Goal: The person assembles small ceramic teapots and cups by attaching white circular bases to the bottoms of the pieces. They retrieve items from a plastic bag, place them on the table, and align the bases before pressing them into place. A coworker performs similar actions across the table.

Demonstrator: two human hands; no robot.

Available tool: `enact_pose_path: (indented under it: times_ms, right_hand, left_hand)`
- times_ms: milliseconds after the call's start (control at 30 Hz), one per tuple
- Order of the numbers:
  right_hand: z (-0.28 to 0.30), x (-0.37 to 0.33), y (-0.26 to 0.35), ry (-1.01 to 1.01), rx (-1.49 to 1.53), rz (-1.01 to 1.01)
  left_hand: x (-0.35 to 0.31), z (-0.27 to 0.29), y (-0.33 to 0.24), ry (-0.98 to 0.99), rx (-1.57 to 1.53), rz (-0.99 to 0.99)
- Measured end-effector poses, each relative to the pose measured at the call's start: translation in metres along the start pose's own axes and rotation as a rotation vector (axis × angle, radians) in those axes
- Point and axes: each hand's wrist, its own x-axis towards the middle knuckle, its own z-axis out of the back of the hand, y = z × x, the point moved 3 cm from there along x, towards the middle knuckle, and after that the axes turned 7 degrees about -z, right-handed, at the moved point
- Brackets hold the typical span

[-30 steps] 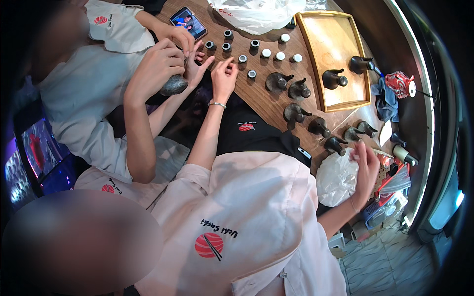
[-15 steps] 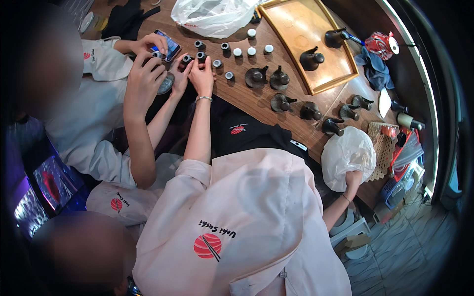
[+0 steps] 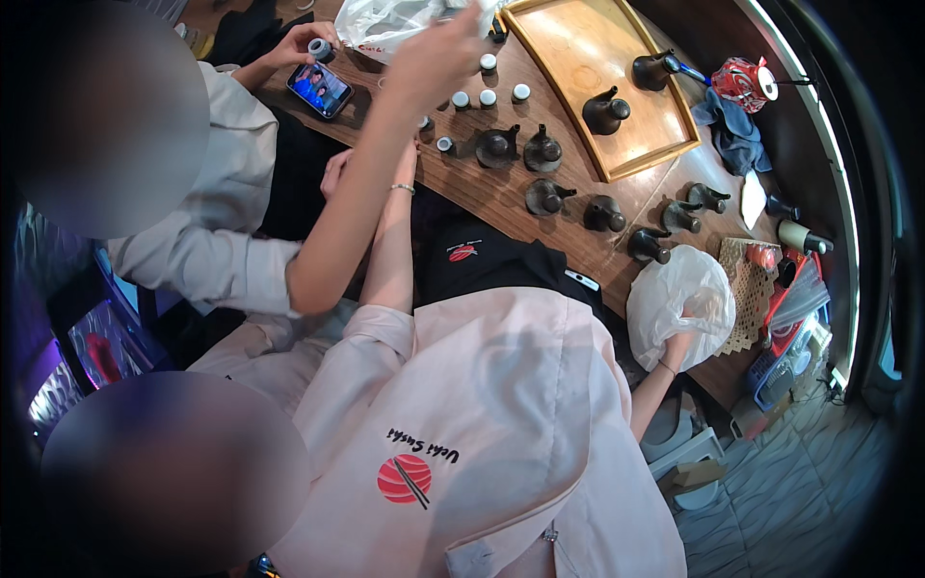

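My left hand (image 3: pixel 409 159) rests at the table's near edge, mostly hidden behind a co-worker's forearm; its fingers do not show. Beside it sits a small dark bottle with a pale cap (image 3: pixel 444 144). On the right, my right hand (image 3: pixel 680 349) reaches into the mouth of a white plastic bag (image 3: pixel 665 289), its fingers covered by the plastic. A co-worker's blurred hand (image 3: pixel 445 60) reaches over the small bottles toward another plastic bag (image 3: pixel 371 24). A hand at the upper left (image 3: pixel 306 43) holds a small dark piece with a grey ring (image 3: pixel 320 48).
White-capped bottles (image 3: pixel 488 98) stand mid-table. Several dark spouted jugs (image 3: pixel 498 147) stand right of them, two more in a wooden tray (image 3: pixel 597 178). A phone (image 3: pixel 320 90) lies at the left. Far right are a red can (image 3: pixel 740 87), a blue cloth (image 3: pixel 737 140) and a woven basket (image 3: pixel 740 323).
The co-worker's arm has swung up and right across my left hand, which earlier pinched a small dark bottle. The phone is now uncovered. My right hand stays at the bag.
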Motion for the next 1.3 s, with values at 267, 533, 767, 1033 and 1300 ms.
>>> enact_pose_path:
  times_ms: [267,533,767,1033,1300]
  right_hand:
    - [0.001,0.005,-0.018,-0.09,0.262,-0.162]
    - [-0.023,0.013,-0.04,-0.143,0.448,-0.056]
    - [-0.008,-0.008,0.031,-0.162,0.906,-0.289]
    - [-0.004,-0.009,0.036,-0.161,0.935,-0.316]
    - [-0.003,-0.006,0.036,-0.138,0.95,-0.311]
  left_hand:
    - [-0.007,-0.006,0.049,0.02,0.325,-0.264]
    - [-0.019,-0.014,0.083,0.016,0.466,-0.394]
    - [-0.022,-0.016,0.122,-0.024,0.389,-0.441]
    - [-0.056,-0.008,0.081,-0.053,0.459,-0.524]
    - [-0.073,0.002,0.037,-0.16,0.273,-0.552]
